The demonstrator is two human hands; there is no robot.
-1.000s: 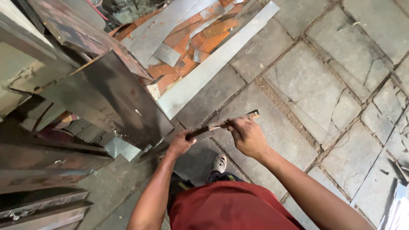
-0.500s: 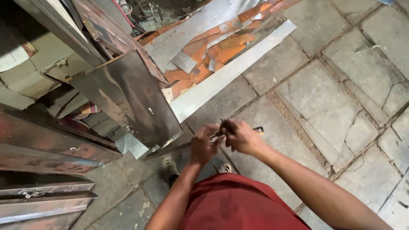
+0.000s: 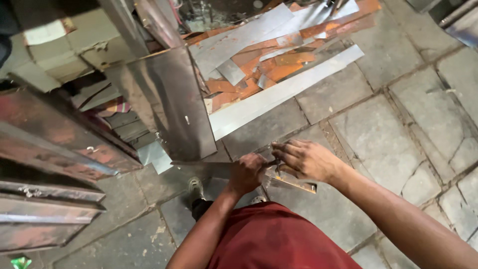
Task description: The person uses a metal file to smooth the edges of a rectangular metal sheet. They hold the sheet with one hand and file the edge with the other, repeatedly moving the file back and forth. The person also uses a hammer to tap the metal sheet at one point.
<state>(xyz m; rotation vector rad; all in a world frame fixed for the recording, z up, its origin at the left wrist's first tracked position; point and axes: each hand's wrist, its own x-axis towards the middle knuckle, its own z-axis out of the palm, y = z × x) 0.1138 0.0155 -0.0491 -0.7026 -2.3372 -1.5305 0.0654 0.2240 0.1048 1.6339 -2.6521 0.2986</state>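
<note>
Both hands meet low in the centre of the head view, above a grey stone-slab floor (image 3: 393, 134). Left hand (image 3: 247, 173) is fisted, clamped around the near end of a long flat dark metal strip (image 3: 201, 169) that runs off to the left, roughly level, just above the floor. Right hand (image 3: 307, 159) sits just beside it, fingers (image 3: 285, 149) extended and pointing left, lying over a short rusty metal bar (image 3: 294, 182) that sticks out toward lower right beneath the palm; cannot tell if the fingers actually close on it or only press on it. The two hands are touching or nearly so at the knuckles; where strip and bar join is hidden under them. Left of the strip, a large dull grey sheet-metal panel (image 3: 167, 107) stands tilted, leaning on a stack of rust-stained metal panels (image 3: 55, 164) at the left edge. Behind that, a long pale metal strip (image 3: 279, 97) lies diagonally on the floor, next to a pile of orange-rusted and grey sheet-metal offcuts (image 3: 269, 55). Person's red garment (image 3: 279, 239) fills the bottom centre, a dark shoe (image 3: 196, 192) just left of it on the slabs.
</note>
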